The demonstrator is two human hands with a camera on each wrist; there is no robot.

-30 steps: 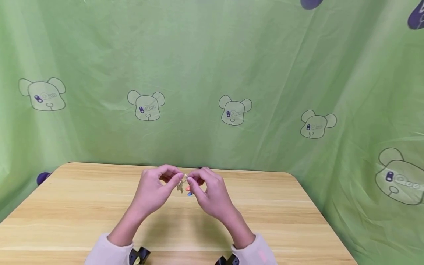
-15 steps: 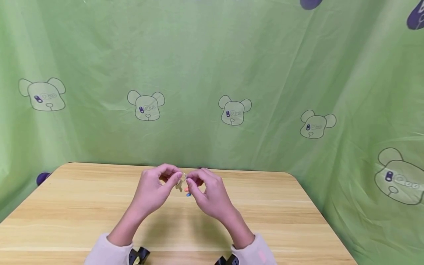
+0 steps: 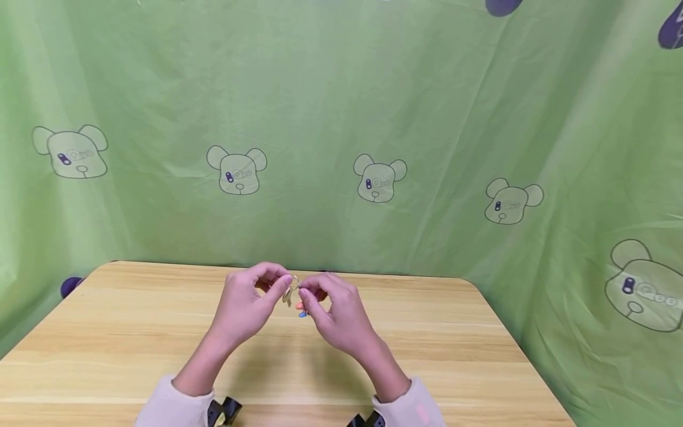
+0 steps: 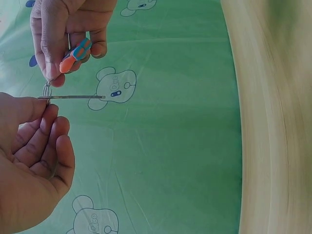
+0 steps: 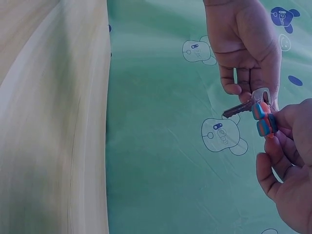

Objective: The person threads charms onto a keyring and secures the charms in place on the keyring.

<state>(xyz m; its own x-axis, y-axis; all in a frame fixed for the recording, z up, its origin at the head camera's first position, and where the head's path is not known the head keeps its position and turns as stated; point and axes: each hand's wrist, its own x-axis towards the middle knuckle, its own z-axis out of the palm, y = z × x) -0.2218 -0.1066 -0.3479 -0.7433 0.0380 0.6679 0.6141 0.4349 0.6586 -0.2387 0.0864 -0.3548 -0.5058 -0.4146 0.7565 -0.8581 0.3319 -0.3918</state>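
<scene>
Just above the table's far half, my two hands meet at a thin metal key ring [image 3: 296, 279]. My left hand [image 3: 247, 303] pinches one side of the ring between thumb and index finger. From the ring hangs a key [image 3: 287, 297], whose flat blade [image 5: 238, 110] sticks out sideways in the right wrist view. Thumb and forefinger of my right hand [image 3: 337, 309] pinch the opposite side, where a small orange and blue charm [image 4: 76, 54] dangles below the fingers. My right fingertips hide the point where charm and ring join.
A light wood-grain table [image 3: 128, 338] with rounded far corners lies beneath the hands. Behind and beside it hangs a green curtain [image 3: 309, 89] printed with bear heads. Black wrist-camera mounts [image 3: 224, 411] sit at both pale sleeves [image 3: 176, 404].
The hands stay nearly in place, the left slightly higher. More of the ring shows between the fingertips, and the key and charm have shifted slightly left.
</scene>
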